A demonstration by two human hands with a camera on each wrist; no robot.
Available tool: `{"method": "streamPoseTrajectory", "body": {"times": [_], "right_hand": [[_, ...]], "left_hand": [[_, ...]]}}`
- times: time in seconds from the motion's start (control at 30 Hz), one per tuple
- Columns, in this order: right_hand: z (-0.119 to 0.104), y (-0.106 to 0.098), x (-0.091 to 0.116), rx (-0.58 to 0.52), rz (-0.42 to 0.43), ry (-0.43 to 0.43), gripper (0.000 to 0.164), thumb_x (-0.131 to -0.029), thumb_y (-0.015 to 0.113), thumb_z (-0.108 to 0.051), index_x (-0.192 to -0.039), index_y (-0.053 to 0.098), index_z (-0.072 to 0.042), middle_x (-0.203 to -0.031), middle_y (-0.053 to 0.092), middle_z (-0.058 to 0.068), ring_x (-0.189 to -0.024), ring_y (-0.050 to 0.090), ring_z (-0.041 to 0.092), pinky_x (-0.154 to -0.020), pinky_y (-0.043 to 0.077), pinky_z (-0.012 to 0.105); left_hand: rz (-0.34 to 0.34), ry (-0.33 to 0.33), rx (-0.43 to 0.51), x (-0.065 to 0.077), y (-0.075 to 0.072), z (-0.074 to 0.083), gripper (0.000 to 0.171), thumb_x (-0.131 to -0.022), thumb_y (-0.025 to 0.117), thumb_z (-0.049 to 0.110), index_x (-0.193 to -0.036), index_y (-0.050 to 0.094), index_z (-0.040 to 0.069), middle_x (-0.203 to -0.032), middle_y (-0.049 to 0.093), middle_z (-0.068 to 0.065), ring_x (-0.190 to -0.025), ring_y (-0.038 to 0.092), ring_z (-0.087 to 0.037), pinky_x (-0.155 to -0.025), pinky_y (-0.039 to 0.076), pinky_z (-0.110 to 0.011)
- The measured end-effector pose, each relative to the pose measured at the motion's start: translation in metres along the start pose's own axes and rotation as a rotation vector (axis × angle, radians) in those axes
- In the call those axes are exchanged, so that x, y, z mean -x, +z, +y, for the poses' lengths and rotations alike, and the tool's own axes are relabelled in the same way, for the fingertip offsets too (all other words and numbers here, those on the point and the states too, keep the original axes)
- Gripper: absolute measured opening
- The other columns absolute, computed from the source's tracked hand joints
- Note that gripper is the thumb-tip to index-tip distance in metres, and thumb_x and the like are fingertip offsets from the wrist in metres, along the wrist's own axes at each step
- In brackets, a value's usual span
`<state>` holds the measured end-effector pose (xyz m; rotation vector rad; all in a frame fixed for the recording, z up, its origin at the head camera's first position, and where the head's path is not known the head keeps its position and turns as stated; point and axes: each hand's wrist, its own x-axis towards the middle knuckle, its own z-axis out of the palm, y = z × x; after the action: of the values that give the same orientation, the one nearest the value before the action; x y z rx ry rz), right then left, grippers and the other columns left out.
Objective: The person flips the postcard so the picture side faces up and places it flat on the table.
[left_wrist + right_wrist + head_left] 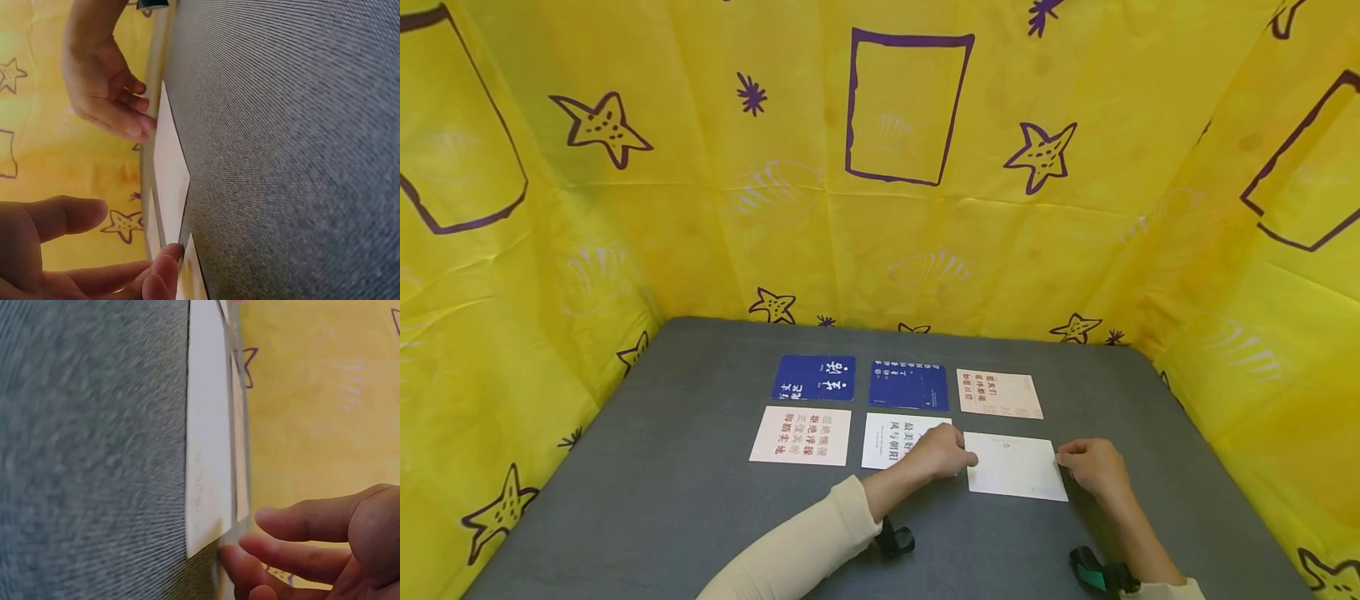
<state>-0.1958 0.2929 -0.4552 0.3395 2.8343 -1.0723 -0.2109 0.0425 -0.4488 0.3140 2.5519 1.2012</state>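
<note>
A white card (1017,467) with faint print lies on the grey table at the right end of the front row. My left hand (937,452) is at its left edge and partly covers a white card with dark characters (884,442). In the left wrist view the left thumb (75,215) stands apart from the fingers, whose tips are at the card's edge. My right hand (1096,468) is by the right edge, fingertips close to the corner. The right wrist view shows its thumb and fingers (300,553) loosely bent, with nothing gripped between them.
Behind lie two blue cards (814,377) and a pale pink card (999,394); another pink card (801,436) is front left. Black straps (895,540) circle both wrists. Yellow patterned cloth (700,217) walls the grey table (625,500) at the back and sides.
</note>
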Motion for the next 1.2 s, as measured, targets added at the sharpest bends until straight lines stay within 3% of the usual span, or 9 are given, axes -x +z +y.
{"method": "streamPoseTrajectory", "body": {"times": [0.17, 0.37, 0.67, 0.9, 1.2], "right_hand": [[-0.004, 0.000, 0.003, -0.007, -0.011, -0.014, 0.024, -0.086, 0.065, -0.012, -0.096, 0.071, 0.009, -0.067, 0.067, 0.006, -0.061, 0.059, 0.015, -0.054, 0.045, 0.030], [-0.002, 0.003, 0.002, -0.061, -0.017, 0.004, 0.025, -0.085, 0.065, -0.010, -0.099, 0.069, 0.010, -0.064, 0.063, 0.002, -0.058, 0.056, 0.015, -0.051, 0.043, 0.029], [0.004, 0.005, -0.001, -0.136, -0.028, 0.021, 0.033, -0.083, 0.064, -0.005, -0.107, 0.064, 0.017, -0.074, 0.066, 0.005, -0.062, 0.054, 0.016, -0.053, 0.046, 0.030], [0.009, 0.007, -0.004, -0.201, -0.032, 0.050, 0.027, -0.083, 0.063, -0.001, -0.101, 0.064, 0.019, -0.071, 0.061, 0.003, -0.063, 0.049, 0.018, -0.054, 0.045, 0.031], [0.012, 0.005, -0.005, -0.221, -0.029, 0.068, 0.024, -0.084, 0.064, -0.003, -0.099, 0.066, 0.016, -0.066, 0.061, 0.000, -0.061, 0.053, 0.017, -0.053, 0.044, 0.030]], "left_hand": [[-0.003, 0.001, 0.037, 0.001, 0.000, 0.002, 0.045, -0.078, 0.071, 0.014, -0.048, 0.037, 0.015, -0.049, 0.026, 0.008, -0.047, 0.027, -0.008, -0.044, 0.020, -0.021], [-0.025, -0.068, 0.227, 0.000, -0.002, 0.001, 0.044, -0.077, 0.070, 0.008, -0.046, 0.040, 0.014, -0.049, 0.033, 0.007, -0.049, 0.031, -0.008, -0.045, 0.024, -0.020], [-0.048, -0.162, 0.359, -0.003, -0.001, 0.002, 0.040, -0.080, 0.070, 0.006, -0.049, 0.045, 0.011, -0.041, 0.035, 0.008, -0.039, 0.027, -0.004, -0.041, 0.021, -0.018], [-0.053, -0.161, 0.368, -0.003, -0.001, 0.002, 0.040, -0.079, 0.070, 0.006, -0.049, 0.044, 0.011, -0.040, 0.032, 0.009, -0.039, 0.025, -0.004, -0.041, 0.020, -0.018], [-0.060, -0.127, 0.264, -0.002, -0.001, 0.001, 0.047, -0.079, 0.071, 0.009, -0.046, 0.039, 0.015, -0.044, 0.029, 0.008, -0.044, 0.025, -0.007, -0.044, 0.020, -0.021]]}}
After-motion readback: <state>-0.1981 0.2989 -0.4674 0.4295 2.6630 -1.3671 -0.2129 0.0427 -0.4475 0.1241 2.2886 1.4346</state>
